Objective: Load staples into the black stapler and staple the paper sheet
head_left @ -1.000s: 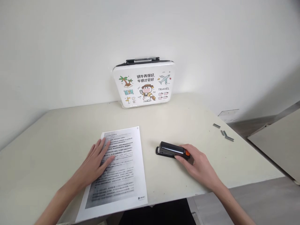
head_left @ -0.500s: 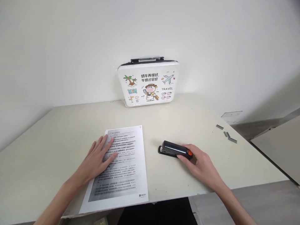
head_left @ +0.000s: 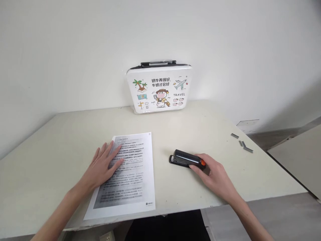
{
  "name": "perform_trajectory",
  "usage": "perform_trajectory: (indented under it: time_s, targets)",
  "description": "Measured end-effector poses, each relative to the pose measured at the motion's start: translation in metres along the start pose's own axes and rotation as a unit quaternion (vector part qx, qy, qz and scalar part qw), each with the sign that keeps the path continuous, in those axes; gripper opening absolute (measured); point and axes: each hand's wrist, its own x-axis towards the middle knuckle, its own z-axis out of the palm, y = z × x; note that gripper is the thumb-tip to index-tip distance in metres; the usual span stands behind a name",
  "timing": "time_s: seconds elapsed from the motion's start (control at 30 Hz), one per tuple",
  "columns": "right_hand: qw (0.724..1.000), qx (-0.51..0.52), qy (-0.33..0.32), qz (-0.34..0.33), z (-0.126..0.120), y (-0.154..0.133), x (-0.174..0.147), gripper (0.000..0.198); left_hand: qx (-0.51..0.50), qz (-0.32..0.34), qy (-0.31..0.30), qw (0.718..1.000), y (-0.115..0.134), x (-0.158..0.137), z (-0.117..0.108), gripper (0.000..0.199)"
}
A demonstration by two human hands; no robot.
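My left hand (head_left: 104,165) lies flat with spread fingers on the left side of a printed sheet of paper (head_left: 130,180). Part of the print is covered by that hand. To the right of the paper, my right hand (head_left: 214,174) grips the back end of a black stapler (head_left: 187,158) with an orange-red part near its rear. The stapler rests on the table, its front end pointing left toward the paper and a gap of bare tabletop between them.
A white case (head_left: 160,88) with cartoon prints and a black handle stands upright against the wall. Several grey staple strips (head_left: 247,149) lie near the right edge of the pale table (head_left: 195,127). The table's front edge runs just below the paper.
My left hand and the paper have slid slightly away from the front edge and a little left. The right hand and stapler stay practically where they were.
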Motion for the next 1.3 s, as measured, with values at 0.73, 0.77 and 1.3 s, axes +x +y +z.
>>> perform_trajectory:
  time_s: [0.73,0.77,1.3]
  targets:
    - [1.0,-0.008,0.007,-0.002,0.001,0.0,0.0,0.033,-0.029,-0.011,0.041,0.999,-0.005,-0.015,0.01,0.07]
    - [1.0,-0.007,0.007,-0.003,0.001,0.0,0.0,0.032,-0.036,-0.01,0.041,0.998,-0.005,-0.016,0.009,0.07]
    - [0.996,0.05,0.064,0.043,-0.005,0.0,0.0,0.037,-0.038,0.064,0.006,0.997,-0.021,-0.028,0.0,0.072]
